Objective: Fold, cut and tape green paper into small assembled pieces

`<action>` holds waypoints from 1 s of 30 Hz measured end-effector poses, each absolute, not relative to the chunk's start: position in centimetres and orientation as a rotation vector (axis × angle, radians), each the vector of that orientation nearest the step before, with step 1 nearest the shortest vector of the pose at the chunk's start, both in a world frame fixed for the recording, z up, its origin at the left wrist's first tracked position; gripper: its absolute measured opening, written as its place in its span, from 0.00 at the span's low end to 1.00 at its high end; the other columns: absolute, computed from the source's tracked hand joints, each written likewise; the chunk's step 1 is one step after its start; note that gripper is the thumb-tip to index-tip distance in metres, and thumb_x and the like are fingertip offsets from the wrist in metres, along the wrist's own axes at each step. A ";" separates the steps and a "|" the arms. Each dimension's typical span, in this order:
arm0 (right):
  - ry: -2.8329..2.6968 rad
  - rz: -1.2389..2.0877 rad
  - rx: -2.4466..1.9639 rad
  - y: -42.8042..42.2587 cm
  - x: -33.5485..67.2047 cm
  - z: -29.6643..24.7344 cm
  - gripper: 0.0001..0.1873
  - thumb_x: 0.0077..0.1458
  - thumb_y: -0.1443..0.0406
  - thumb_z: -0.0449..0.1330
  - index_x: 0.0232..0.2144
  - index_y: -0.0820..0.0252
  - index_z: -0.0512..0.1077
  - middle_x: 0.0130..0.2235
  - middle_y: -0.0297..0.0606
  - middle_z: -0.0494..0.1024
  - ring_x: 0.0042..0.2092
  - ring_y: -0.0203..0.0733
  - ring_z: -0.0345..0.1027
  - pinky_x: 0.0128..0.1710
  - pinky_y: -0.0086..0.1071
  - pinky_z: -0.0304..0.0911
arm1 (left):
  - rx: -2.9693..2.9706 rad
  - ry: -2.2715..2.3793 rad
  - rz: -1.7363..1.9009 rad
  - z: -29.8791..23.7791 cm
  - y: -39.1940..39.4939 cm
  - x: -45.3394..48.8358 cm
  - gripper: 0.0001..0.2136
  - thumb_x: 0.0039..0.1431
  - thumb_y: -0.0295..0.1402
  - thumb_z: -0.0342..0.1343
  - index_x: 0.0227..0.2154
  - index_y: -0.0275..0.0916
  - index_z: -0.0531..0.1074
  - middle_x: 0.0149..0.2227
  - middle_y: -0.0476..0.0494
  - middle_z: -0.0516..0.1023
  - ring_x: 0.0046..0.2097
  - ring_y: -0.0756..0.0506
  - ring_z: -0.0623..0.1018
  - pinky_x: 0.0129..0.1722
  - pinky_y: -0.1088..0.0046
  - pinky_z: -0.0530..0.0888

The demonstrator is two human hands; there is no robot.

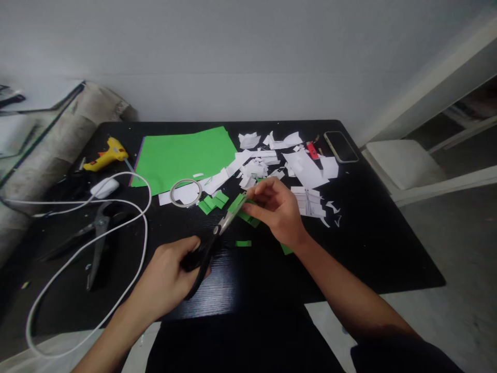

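Observation:
My left hand (pixel 171 274) is closed round the black handles of a pair of scissors (pixel 212 241), whose blades point up and to the right. The blade tips meet a green paper strip (pixel 241 208) that my right hand (pixel 277 210) pinches between thumb and fingers above the black table (pixel 368 248). Small green cut pieces (pixel 213 201) lie just left of the strip, and one more green piece (pixel 243 243) lies below it.
A large green sheet (pixel 182 155) lies at the back, with a tape ring (pixel 185 192) and scattered white paper scraps (pixel 272 166) beside it. A yellow glue gun (pixel 105 154), white cable (pixel 116 217) and black pliers (pixel 97 233) are left. A phone (pixel 340 146) sits far right.

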State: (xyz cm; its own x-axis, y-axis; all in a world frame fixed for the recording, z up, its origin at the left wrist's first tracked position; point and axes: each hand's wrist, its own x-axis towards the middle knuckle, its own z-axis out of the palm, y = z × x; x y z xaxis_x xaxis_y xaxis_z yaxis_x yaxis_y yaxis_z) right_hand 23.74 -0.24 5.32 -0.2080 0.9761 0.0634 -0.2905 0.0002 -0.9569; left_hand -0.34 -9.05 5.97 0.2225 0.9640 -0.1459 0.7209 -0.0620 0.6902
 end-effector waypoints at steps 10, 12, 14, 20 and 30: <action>-1.154 1.460 -0.843 -0.2 23.8 5.1 0.22 0.45 0.63 0.79 0.34 0.51 0.69 0.37 0.31 0.80 0.43 0.42 0.78 0.51 0.41 0.77 | 1.880 1.531 0.516 5.9 -9.1 -0.4 0.11 0.58 0.36 0.57 0.21 0.40 0.68 0.20 0.53 0.71 0.23 0.50 0.70 0.24 0.75 0.63; -1.154 1.459 -0.843 -0.2 23.8 5.1 0.22 0.45 0.63 0.79 0.34 0.51 0.69 0.37 0.31 0.80 0.43 0.42 0.78 0.51 0.41 0.77 | 1.886 1.530 0.522 5.9 -9.1 -0.4 0.12 0.59 0.36 0.57 0.21 0.40 0.68 0.20 0.53 0.71 0.23 0.50 0.70 0.24 0.75 0.63; -1.152 1.463 -0.837 -0.2 23.8 5.1 0.22 0.45 0.64 0.79 0.34 0.51 0.69 0.37 0.31 0.80 0.43 0.42 0.78 0.51 0.41 0.77 | 1.888 1.530 0.521 5.9 -9.1 -0.4 0.12 0.59 0.36 0.57 0.22 0.40 0.68 0.20 0.53 0.71 0.23 0.50 0.70 0.24 0.75 0.63; -1.169 1.464 -0.854 -0.1 23.8 5.1 0.22 0.46 0.62 0.78 0.35 0.51 0.69 0.38 0.32 0.81 0.44 0.43 0.78 0.52 0.43 0.77 | 1.883 1.530 0.509 5.6 -9.2 -0.5 0.12 0.60 0.37 0.57 0.22 0.40 0.70 0.21 0.53 0.72 0.24 0.50 0.71 0.25 0.75 0.64; -1.173 1.465 -0.879 0.0 23.8 4.9 0.23 0.45 0.60 0.79 0.35 0.51 0.68 0.38 0.32 0.81 0.44 0.43 0.78 0.52 0.43 0.77 | 1.828 1.546 0.514 5.4 -9.3 -0.4 0.12 0.58 0.37 0.57 0.21 0.40 0.68 0.20 0.54 0.68 0.23 0.51 0.68 0.24 0.76 0.62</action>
State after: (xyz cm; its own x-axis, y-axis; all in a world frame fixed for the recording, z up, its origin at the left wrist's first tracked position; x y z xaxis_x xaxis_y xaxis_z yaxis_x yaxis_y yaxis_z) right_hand 23.75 -0.04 4.85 -0.2147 0.9753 0.0520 -0.2642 -0.0067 -0.9645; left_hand -0.45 -9.32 5.39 0.2169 0.9680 -0.1260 0.6997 -0.0642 0.7115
